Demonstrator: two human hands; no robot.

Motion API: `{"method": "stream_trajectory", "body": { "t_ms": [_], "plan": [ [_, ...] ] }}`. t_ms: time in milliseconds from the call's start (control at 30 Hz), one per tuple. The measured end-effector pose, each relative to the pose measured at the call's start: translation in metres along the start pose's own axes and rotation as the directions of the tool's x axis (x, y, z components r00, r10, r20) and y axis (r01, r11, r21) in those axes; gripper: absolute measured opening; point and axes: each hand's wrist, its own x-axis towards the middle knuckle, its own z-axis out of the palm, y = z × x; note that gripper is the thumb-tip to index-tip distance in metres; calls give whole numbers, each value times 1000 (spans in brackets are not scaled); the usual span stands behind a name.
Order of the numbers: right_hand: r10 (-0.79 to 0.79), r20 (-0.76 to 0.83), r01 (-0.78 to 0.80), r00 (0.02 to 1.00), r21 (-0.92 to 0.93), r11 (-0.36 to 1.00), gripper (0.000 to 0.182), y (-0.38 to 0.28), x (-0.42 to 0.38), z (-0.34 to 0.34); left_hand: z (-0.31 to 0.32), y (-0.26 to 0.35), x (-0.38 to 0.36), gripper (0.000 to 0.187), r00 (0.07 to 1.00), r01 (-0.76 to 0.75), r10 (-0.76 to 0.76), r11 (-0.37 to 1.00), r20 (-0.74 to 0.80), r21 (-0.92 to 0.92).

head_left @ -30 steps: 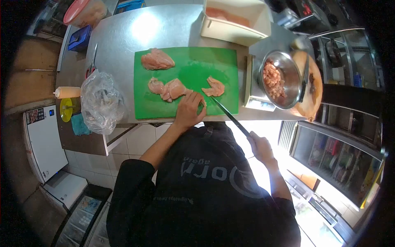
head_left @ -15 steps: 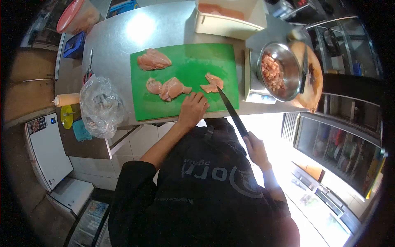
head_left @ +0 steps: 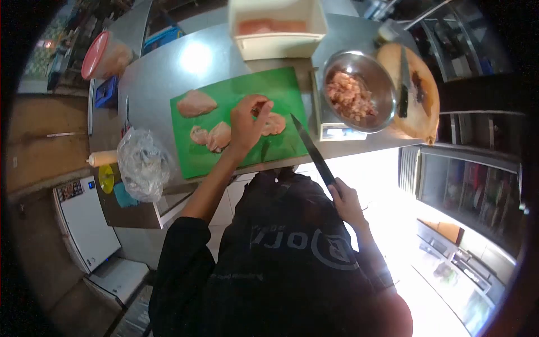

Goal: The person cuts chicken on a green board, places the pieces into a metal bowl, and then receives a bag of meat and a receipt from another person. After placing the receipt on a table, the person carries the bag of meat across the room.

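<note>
My right hand [head_left: 347, 203] is closed around the handle of a long dark knife [head_left: 315, 153], whose tip points at the right side of the green cutting board [head_left: 241, 86]. Above the board's middle is my left hand [head_left: 247, 124], its fingers curled toward the thumb; whether anything small is pinched there is hidden. Just right of that hand lies a piece of raw chicken [head_left: 274, 124], partly covered by it. To its left sit more chicken pieces [head_left: 219, 136], and a larger chicken breast [head_left: 196, 103] rests at the board's upper left.
A steel bowl [head_left: 383, 79] of cut chicken stands right of the board, beside a wooden board [head_left: 425, 115] with another knife [head_left: 404, 84]. A cream tub [head_left: 278, 48] with meat is behind. Leftward are a clear plastic bag [head_left: 144, 168] and a squeeze bottle [head_left: 104, 158].
My left hand has lifted from the board's near edge and moved forward over its middle, curling its fingers. The knife tip now lies apart from the right chicken piece. The view has shifted slightly.
</note>
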Motion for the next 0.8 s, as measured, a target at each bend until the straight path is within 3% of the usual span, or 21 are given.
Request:
{"method": "stream_trajectory", "body": {
  "t_ms": [67,167,233,367,433,567,633,667,733,767,800],
  "plan": [
    [0,14,-1,1000,19,1000,27,-2,1,-9,13,25,28,17,999,20,-21,998,-25,-60],
    [-20,52,18,998,49,999,28,3,2,-10,46,83,62,28,987,-106,118,988,106,-114],
    [-31,49,27,998,70,997,29,6,2,-11,69,109,77,35,888,-413,387,908,246,63],
    [-32,44,28,999,88,996,25,13,2,-18,93,116,86,40,869,-472,424,864,255,174],
    [-47,48,42,998,98,994,25,23,1,-20,89,106,86,33,925,-319,319,947,205,-32],
    [-40,30,38,999,88,995,31,48,0,-23,47,76,74,25,976,-174,177,984,130,-33],
    [-21,62,16,998,78,997,41,52,3,-29,23,27,56,24,967,-122,65,967,246,225],
    [-14,94,6,996,88,996,39,48,5,-35,16,6,44,24,967,-119,59,965,247,235],
    [-12,131,-1,991,102,995,37,48,12,-39,4,-16,16,27,915,-260,122,907,385,330],
    [-29,141,12,990,119,993,35,49,16,-41,2,-19,5,27,916,-259,119,904,383,339],
    [-45,148,25,988,135,991,34,49,20,-42,3,-14,-6,31,921,-171,17,915,390,365]
  ]
}}
